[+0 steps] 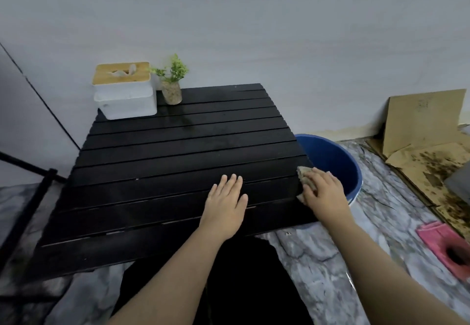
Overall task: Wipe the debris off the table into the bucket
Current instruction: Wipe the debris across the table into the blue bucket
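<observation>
Your right grip (323,189) clutches cloth (303,172) at desk (152,161) edge over bucket (333,158); your left grip (226,206) rests flat, fingers straight.

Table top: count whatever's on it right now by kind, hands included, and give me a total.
tissue box: 1
potted plant: 1
rag: 1, under the right hand
hands: 2, left hand and right hand
Total: 5
</observation>
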A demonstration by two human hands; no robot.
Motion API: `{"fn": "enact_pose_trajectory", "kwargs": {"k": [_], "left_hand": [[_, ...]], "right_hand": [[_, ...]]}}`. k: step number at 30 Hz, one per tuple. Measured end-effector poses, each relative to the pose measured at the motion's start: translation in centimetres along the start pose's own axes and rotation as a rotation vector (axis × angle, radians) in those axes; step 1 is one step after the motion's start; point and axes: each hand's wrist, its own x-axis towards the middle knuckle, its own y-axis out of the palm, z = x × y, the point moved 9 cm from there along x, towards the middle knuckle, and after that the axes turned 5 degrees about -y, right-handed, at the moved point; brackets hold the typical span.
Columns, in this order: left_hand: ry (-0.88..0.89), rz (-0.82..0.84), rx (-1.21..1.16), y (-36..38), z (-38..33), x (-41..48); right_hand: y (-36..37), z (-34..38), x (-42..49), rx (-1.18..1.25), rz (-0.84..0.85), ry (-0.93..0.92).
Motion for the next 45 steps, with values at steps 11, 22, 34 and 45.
{"fn": "enact_pose_trajectory", "kwargs": {"k": [11,22,34,45], "left_hand": [[-0.298,-0.284,0.141,-13.5,22.1,-8.7],[-0.258,-0.26,0.219,-13.3,24.7,-9.7],[-0.263,-0.253,0.145,-17.2,25.6,1.6],[-0.245,-0.362,0.15,-18.2,27.2,5.7]], "right_hand": [[14.4,33.9,-11.1,0.154,0.351,-0.671],[3.8,11.7,-1.3,-0.013,0.072,-0.134],[15.4,35.9,-2.4,0.081,0.264,-0.798],[15.4,28.3,10.8,-0.26,0.09,-0.332]]}}
